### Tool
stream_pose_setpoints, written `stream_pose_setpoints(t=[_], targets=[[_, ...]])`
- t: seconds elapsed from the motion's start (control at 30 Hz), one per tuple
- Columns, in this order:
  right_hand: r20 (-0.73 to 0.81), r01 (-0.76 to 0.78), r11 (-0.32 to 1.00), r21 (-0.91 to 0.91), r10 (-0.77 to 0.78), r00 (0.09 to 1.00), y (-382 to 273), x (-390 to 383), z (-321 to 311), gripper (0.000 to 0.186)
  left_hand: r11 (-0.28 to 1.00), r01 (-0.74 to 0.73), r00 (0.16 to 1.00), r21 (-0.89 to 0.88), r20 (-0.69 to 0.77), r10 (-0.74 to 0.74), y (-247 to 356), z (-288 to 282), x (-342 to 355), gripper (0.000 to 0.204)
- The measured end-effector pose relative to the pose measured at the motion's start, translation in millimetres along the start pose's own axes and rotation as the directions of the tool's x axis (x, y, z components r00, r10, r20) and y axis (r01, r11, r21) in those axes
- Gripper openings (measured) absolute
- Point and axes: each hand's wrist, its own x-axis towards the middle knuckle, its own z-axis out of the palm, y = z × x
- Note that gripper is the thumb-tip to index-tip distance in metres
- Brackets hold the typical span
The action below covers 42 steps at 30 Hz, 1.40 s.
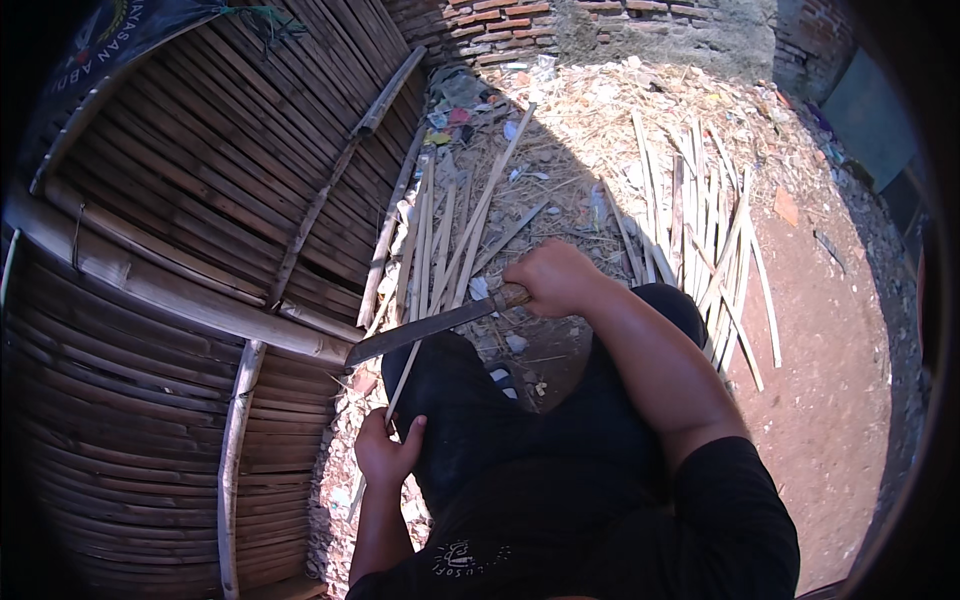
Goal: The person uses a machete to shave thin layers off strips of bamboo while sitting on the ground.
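My right hand [556, 279] is closed round the wooden handle of a machete [430, 327]. Its long dark blade points left across my left thigh, toward the woven bamboo wall. My left hand [388, 450], low beside that thigh, holds a thin pale bamboo strip [402, 382], with the thumb raised at its side. The strip slants up from the hand and meets the blade near its outer part; whether the edge bites into it I cannot tell.
On my left stands a bamboo slat wall [200, 170] with thick poles. Bamboo strips [440, 230] lie ahead to the left, and a larger pile of strips [715, 220] lies right. Litter and shavings [570, 130] cover the ground up to a brick wall [500, 25]. Bare earth [820, 400] extends right.
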Motion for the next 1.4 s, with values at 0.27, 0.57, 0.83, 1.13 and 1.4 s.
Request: stream_pose_setpoints(t=[0.27,0.57,0.83,1.13,1.4], targets=[[-0.296,-0.331,0.867,0.372,0.449,0.843,53.0,-14.3,-8.1,0.024,1.000,-0.011,1.000,0.015,0.000,0.011,3.0,0.3,0.3,0.048],[-0.152,0.065,0.994,0.091,-0.051,0.987,-0.9,-0.5,9.3,0.023,0.995,0.027,0.999,-0.097,0.034,-0.024,26.5,11.7,7.5,0.053],[-0.210,-0.269,0.909,0.320,0.344,0.915,41.2,-13.3,-12.8,0.027,0.998,-0.052,0.998,-0.044,-0.047,0.050,11.3,8.4,2.0,0.051],[-0.217,-0.045,0.956,0.291,0.112,0.970,10.5,-6.5,3.1,0.023,0.994,-0.005,0.995,-0.107,0.095,0.015,37.0,-1.2,7.9,0.046],[-0.024,-0.159,0.949,0.274,0.172,0.985,20.4,2.9,2.6,0.026,0.999,0.013,0.990,-0.045,0.142,-0.006,37.1,-6.1,5.6,0.047]])
